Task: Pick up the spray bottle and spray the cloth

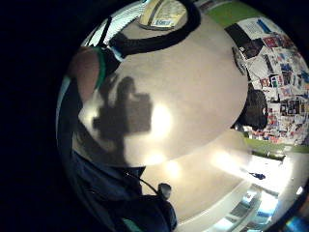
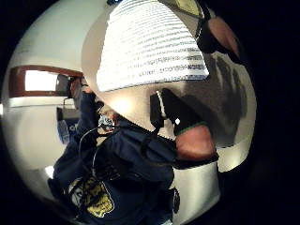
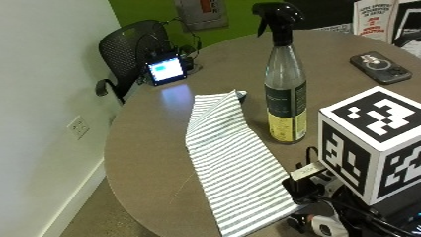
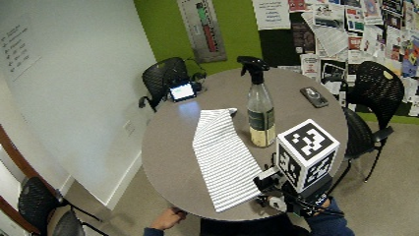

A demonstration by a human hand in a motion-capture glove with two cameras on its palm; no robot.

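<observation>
The gloved right hand (image 4: 285, 197) hangs over the table (image 3: 151, 148), fingers spread, holding nothing. The spray bottle (image 3: 285, 84) stands at its 12 o'clock. The striped cloth (image 3: 230, 163) lies flat at the bottle's 9 o'clock.

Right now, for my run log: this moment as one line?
spray bottle: upright, untouched | striped cloth: flat beside it | right hand: at table edge, grip unclear
</observation>
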